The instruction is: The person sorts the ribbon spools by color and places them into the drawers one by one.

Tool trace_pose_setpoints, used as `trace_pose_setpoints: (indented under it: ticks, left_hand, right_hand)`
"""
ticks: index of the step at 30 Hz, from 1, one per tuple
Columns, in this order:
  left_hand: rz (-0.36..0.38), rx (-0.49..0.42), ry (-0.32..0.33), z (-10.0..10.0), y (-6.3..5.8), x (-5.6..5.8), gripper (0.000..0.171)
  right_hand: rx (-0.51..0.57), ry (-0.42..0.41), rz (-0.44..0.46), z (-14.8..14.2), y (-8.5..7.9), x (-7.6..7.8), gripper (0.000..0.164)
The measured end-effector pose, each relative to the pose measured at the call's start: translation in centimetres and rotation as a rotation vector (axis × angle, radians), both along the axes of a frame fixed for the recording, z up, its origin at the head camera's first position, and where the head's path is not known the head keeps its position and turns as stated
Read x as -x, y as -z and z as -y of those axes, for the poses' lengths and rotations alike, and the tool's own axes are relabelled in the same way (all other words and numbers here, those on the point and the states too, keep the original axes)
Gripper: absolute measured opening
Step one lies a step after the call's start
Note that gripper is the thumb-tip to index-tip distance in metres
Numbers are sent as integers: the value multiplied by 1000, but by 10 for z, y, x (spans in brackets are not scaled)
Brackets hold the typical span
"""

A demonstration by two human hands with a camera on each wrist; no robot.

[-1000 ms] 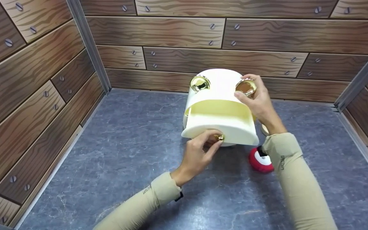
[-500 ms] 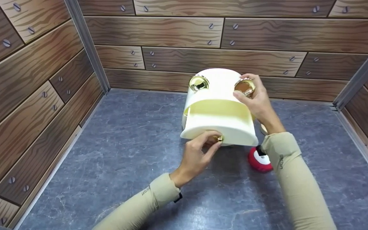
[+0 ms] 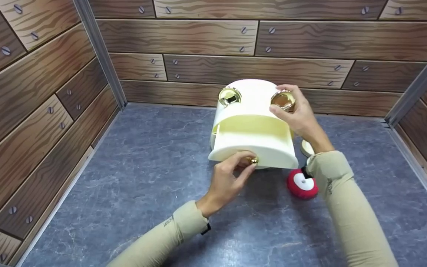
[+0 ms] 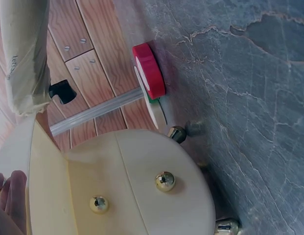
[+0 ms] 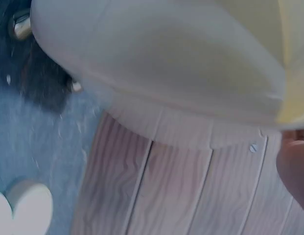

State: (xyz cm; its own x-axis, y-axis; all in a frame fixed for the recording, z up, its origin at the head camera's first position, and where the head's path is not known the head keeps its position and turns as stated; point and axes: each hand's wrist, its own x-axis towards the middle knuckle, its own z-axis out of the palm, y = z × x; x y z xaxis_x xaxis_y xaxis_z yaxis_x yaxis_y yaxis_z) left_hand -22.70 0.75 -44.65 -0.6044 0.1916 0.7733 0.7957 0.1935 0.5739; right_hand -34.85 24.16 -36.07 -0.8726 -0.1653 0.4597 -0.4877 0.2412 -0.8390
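Gold is what my left hand (image 3: 229, 181) holds: thumb and fingers pinch the small knob (image 3: 253, 160), a narrow grip that I judge suits so little a handle and keeps my palm off the panel. On my near side, toward six o'clock, the table (image 3: 154, 163) leaves room for my elbow to draw back. At about five o'clock from the cabinet lies a red-and-white round piece (image 3: 302, 184), just beside my right cuff, so that side is the tighter one.

The drawer (image 3: 278, 157) stands partly out toward six, its curved front reaching past the cabinet's edge. Below it, my left wrist view shows two more knobs, the nearer to it (image 4: 99, 204) and the lower (image 4: 165, 181), well apart from my fingers. At four o'clock sits a pale piece (image 3: 307, 148), partly behind my sleeve.

Farther off, my right hand (image 3: 300, 115) grips the rim of the right gold disc (image 3: 283, 99), probably to brace the white cabinet (image 3: 256, 91). Its twin, the left gold disc (image 3: 229, 96), is untouched at about eleven. Beyond, the plank-patterned wall (image 3: 198, 68) bounds twelve o'clock, whereas nine o'clock offers broad open table.
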Motion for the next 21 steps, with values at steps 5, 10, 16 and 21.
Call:
trace_pose_setpoints:
  ticks: [5,10,16,21]
  left_hand:
    - [-2,-1,-2,0,0,-1,17]
    - [6,-4,7,0,0,-1,17]
    - [2,3,0,1,-1,-1,17]
    - [-1,2,3,0,-1,-2,17]
  right_hand:
    - [-37,51,-37,-20,-2,-3,58]
    - [1,140,-11,-56,12,-4,49]
    - [-116,266,116,-100,45,-1,60]
    - [-176,290,275,-124,75,-2,79]
